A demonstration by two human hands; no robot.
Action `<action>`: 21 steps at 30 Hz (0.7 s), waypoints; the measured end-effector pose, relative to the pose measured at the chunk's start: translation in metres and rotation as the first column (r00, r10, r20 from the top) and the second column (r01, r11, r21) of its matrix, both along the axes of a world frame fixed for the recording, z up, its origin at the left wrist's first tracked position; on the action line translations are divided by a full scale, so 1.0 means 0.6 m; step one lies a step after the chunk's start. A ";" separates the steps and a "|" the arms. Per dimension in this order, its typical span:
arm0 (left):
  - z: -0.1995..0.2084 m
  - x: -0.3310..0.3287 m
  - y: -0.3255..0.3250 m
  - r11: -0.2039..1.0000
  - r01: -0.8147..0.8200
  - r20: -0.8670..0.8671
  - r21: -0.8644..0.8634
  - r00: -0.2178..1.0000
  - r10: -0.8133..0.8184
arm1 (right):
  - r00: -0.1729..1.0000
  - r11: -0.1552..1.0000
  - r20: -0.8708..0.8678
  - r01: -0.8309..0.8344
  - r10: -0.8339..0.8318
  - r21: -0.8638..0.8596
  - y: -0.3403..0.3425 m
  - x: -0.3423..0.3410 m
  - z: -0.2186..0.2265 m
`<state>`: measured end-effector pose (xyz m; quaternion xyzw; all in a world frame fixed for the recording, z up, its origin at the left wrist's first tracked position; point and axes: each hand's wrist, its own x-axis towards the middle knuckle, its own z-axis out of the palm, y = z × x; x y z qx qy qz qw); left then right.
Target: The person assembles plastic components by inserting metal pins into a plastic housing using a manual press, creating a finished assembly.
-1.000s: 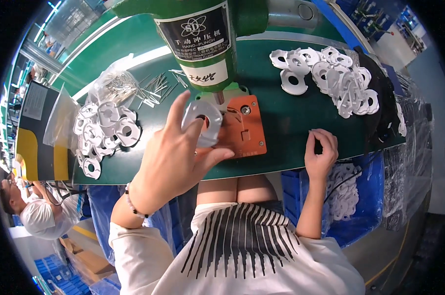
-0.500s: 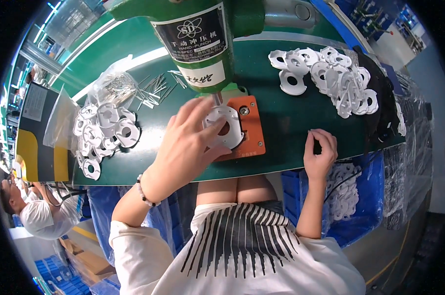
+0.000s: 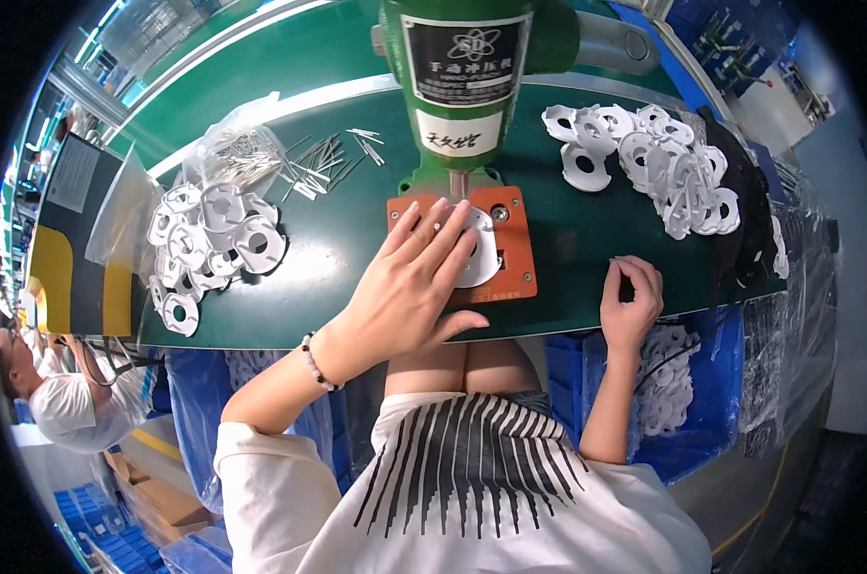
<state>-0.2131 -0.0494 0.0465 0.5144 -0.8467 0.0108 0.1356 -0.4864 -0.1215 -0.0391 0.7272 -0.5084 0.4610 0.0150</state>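
My left hand (image 3: pixel 410 273) lies palm down with its fingers stretched across a white plastic ring plate (image 3: pixel 487 251), covering much of it. The plate sits on an orange fixture block (image 3: pixel 518 277), beneath the ram (image 3: pixel 460 182) of a green hand press (image 3: pixel 453 134). Whether the ram touches the plate is hidden behind my fingertips. Over the right part of the bench, my right hand (image 3: pixel 632 297) has thumb and fingertips brought together. Anything small between those tips is too fine to make out.
Left on the green bench (image 3: pixel 558 249) are white ring plates (image 3: pixel 209 244), loose metal pins (image 3: pixel 321 165) and a bag of pins (image 3: pixel 245 153). More plates (image 3: pixel 668 167) pile at right beside black cloth (image 3: pixel 744 206). A blue bin (image 3: pixel 706 411) of plates stands below. A co-worker (image 3: pixel 65 402) sits left.
The view has shifted, so the press appears farther right and more upright. My left hand has gone from gripping the plate's edge to lying flat over it. My right hand keeps its pinch.
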 end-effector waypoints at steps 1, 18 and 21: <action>-0.001 0.000 -0.003 1.000 0.016 0.018 -0.004 1.000 -0.016 | 1.000 1.000 0.001 0.001 -0.001 0.005 0.000 0.001 0.000; -0.031 0.144 -0.073 0.926 -0.371 -0.594 -0.074 0.762 0.258 | 1.000 1.000 -0.026 -0.004 0.003 -0.006 0.000 -0.002 0.001; -0.075 0.216 -0.126 0.846 -0.533 -0.361 0.000 0.789 0.497 | 1.000 1.000 -0.026 -0.009 0.008 -0.016 -0.003 0.004 -0.001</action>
